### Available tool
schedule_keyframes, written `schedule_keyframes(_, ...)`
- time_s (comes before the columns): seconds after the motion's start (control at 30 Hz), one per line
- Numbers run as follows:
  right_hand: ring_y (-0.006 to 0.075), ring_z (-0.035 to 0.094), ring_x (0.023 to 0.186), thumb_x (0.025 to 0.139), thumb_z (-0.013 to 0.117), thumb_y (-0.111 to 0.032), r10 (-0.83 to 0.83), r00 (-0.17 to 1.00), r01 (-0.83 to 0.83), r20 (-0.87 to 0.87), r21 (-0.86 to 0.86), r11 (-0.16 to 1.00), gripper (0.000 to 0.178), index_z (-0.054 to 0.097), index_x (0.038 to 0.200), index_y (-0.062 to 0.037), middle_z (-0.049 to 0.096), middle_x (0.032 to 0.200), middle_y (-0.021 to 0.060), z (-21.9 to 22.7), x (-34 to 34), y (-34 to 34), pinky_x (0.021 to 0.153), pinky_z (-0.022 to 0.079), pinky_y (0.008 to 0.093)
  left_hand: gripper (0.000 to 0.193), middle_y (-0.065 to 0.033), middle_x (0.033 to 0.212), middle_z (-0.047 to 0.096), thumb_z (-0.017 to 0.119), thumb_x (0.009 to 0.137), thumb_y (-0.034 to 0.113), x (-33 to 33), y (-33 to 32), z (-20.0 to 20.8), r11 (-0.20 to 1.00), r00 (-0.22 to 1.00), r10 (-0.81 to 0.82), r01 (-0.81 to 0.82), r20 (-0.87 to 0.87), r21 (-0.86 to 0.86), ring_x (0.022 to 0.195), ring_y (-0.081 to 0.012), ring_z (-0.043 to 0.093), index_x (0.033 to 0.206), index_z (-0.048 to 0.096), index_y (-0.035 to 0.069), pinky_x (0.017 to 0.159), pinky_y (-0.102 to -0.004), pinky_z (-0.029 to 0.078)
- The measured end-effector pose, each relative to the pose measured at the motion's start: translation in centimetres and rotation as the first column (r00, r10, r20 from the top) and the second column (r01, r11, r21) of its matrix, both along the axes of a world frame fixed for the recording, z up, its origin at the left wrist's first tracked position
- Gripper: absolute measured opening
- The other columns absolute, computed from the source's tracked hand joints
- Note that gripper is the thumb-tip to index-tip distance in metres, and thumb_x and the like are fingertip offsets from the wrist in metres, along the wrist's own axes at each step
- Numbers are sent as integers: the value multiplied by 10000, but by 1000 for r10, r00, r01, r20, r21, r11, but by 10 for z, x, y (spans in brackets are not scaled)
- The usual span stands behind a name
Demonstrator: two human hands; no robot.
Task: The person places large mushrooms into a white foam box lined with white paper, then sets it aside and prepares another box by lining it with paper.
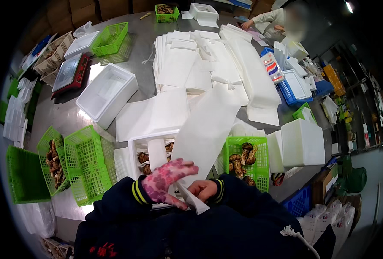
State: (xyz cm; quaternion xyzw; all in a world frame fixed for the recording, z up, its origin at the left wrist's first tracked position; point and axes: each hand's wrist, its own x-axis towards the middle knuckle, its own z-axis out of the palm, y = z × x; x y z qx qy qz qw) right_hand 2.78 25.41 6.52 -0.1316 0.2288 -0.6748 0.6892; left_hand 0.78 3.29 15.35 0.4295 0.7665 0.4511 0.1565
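Observation:
A long white paper sheet point(208, 125) runs from the paper pile down to my body. My right hand point(203, 189), bare, has its fingers curled on the sheet's near end, which is folded up. Beside it, my left hand point(167, 179) in a pink patterned glove has fingers stretched out and thumb apart, close to the same fold. Under my left hand stands a white foam box point(133, 151), holding brown mushrooms point(143, 157) and white paper; the sheet and hand hide part of it. To the right, a green basket point(264, 162) contains more mushrooms point(237, 163).
White paper stacks point(178, 64) cover the table's middle. An open foam box point(107, 93), a red scale point(70, 73) and green baskets point(85, 166) stand left. At right are a foam block or box point(302, 142) and blue basket point(293, 101). Another person point(269, 21) works at the far right.

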Motion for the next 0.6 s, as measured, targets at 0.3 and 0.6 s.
schedule_keyframes(0.3,117,524,518,899,412,-470,37,918,254,-394,658,709,522,630,730,-27,566,574,58,10,22,30,477,400,229,87,-88,884,644,644,770,66,27,-18,-23,875,957,164,-253,238,414,890,-242,600,853,627,47,917,-372,415)
schedule_keyframes(0.6,256,498,1112,916,256,-535,-681,730,597,-50,530,602,673,292,1333,-8,447,1263,194,-43,7,-4,930,411,349,174,-127,788,646,665,782,189,50,-35,24,590,882,178,-450,436,670,829,-261,619,824,610,30,890,-454,412)
